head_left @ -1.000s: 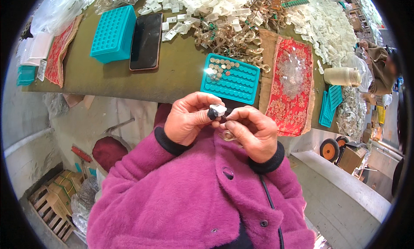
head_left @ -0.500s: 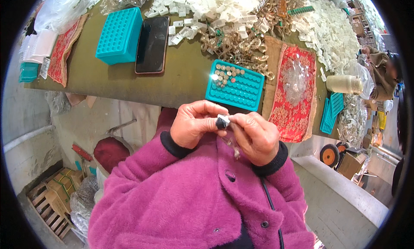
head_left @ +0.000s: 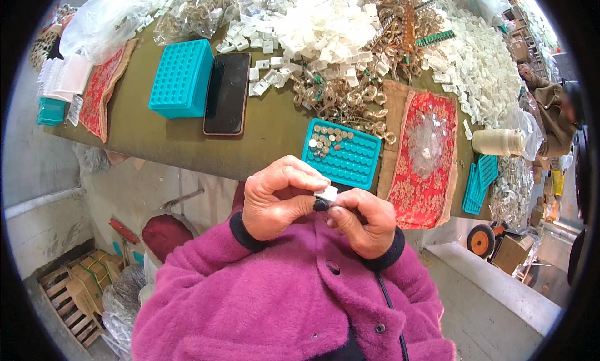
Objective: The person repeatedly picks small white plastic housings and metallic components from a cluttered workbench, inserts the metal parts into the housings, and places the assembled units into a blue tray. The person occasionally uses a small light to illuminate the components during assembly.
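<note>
My left hand (head_left: 278, 197) pinches a small white plastic box (head_left: 327, 193) between thumb and fingers, in front of my chest at the table's near edge. A dark piece (head_left: 320, 205) shows at the thumb's tip; whether it is worn or held is unclear. My right hand (head_left: 365, 218) is closed in a pinch against the box's right side, and what lies between its fingertips is hidden. Just beyond my hands lies a teal tray (head_left: 353, 164) with rows of round hollows. Several small round metallic discs (head_left: 324, 139) sit in its upper left part.
White plastic boxes (head_left: 331, 27) and tangled brownish metal-looking parts (head_left: 340, 95) heap up at the back. A teal block (head_left: 181, 80) and black phone (head_left: 226, 95) lie left. A red patterned cloth (head_left: 412, 192), a pale jar (head_left: 499, 142) and teal racks (head_left: 480, 180) lie right.
The white box has turned upward and shows more of its face. A thin shiny piece that dangled under my right hand no longer shows. The table sits slightly lower in view.
</note>
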`<action>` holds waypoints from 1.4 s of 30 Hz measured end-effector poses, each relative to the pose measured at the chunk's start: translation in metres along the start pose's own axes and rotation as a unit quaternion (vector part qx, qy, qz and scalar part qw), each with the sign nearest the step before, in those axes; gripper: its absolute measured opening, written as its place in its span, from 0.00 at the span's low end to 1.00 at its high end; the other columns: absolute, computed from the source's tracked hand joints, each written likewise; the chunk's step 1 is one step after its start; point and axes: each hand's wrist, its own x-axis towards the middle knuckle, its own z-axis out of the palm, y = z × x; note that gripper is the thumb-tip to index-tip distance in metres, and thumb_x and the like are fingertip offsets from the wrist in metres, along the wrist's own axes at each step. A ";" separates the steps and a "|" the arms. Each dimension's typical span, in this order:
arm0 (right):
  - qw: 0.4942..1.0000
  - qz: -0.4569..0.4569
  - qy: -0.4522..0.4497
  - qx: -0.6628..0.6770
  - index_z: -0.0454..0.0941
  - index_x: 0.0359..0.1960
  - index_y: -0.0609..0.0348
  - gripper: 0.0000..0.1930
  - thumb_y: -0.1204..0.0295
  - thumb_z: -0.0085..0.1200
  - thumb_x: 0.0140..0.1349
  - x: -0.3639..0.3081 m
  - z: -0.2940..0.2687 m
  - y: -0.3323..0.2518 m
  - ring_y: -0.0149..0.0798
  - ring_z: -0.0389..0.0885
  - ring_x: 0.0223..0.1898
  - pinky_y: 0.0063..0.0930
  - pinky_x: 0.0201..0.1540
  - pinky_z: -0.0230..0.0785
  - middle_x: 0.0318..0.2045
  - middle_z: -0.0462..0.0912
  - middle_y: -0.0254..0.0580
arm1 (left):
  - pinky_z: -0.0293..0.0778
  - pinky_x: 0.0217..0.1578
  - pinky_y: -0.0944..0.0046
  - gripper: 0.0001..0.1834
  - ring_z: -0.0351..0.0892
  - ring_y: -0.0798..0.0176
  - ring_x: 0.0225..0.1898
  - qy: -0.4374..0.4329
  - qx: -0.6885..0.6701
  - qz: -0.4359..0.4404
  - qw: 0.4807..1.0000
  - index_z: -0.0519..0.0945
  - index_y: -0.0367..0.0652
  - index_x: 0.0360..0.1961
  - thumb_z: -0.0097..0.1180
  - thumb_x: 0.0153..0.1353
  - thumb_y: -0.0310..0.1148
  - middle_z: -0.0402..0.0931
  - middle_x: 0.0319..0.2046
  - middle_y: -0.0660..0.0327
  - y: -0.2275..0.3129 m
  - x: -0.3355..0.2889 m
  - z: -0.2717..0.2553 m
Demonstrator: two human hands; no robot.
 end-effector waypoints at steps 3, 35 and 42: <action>1.000 -0.011 0.011 0.010 0.82 0.52 0.65 0.13 0.77 0.64 0.68 0.007 -0.010 0.001 0.41 0.85 0.45 0.33 0.51 0.78 0.44 0.85 0.47 | 0.83 0.49 0.63 0.13 0.85 0.62 0.46 -0.011 0.066 0.039 0.997 0.87 0.36 0.43 0.66 0.59 0.11 0.82 0.45 0.55 0.013 0.020 -0.003; 0.989 -0.043 0.145 0.002 0.80 0.46 0.68 0.07 0.83 0.52 0.70 -0.005 -0.065 0.014 0.33 0.85 0.39 0.26 0.44 0.80 0.45 0.81 0.45 | 0.90 0.45 0.57 0.34 0.83 0.54 0.56 -0.066 -0.104 -0.224 0.967 0.62 0.34 0.75 0.57 0.70 0.16 0.71 0.64 0.47 -0.015 0.055 0.034; 0.991 -0.014 0.113 0.073 0.79 0.49 0.69 0.08 0.83 0.52 0.71 -0.028 -0.054 0.018 0.35 0.86 0.42 0.31 0.47 0.83 0.47 0.81 0.47 | 0.89 0.46 0.61 0.15 0.88 0.60 0.46 -0.070 -0.067 -0.211 0.973 0.81 0.30 0.56 0.55 0.70 0.15 0.84 0.50 0.52 -0.009 0.040 0.028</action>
